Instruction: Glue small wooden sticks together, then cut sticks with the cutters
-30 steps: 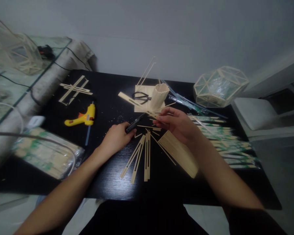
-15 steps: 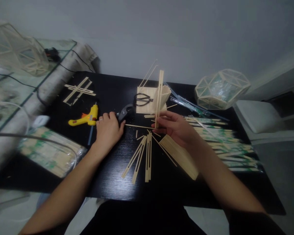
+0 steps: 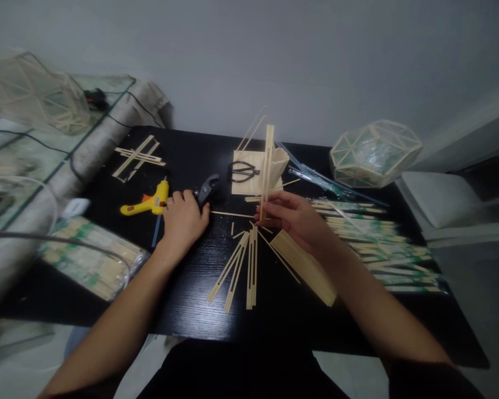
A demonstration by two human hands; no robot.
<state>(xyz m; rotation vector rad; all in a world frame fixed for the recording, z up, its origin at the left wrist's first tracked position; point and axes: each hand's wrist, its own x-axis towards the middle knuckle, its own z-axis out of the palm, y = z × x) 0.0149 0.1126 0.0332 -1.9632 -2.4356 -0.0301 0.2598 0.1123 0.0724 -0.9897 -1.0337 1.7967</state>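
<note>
My right hand pinches a slim frame of pale wooden strips near its lower end and holds it upright. My left hand rests palm down on the table, its fingers curled round dark-handled cutting pliers whose jaws point away from me; the handles are mostly hidden under the palm. A thin stick lies between the two hands. Closer to me are several slotted strip frames. Beside my right wrist lies a flat bundle of wooden strips.
A yellow glue gun lies left of my left hand. Black-handled scissors rest on a wooden board at the back. Crossed strips lie far left, wrapped stick packs nearer. A geometric frame stands right, with more sticks.
The pliers have turned slightly, and their jaws now point further up and away. The upright frame in my right hand has shifted a little left. The view has moved slightly.
</note>
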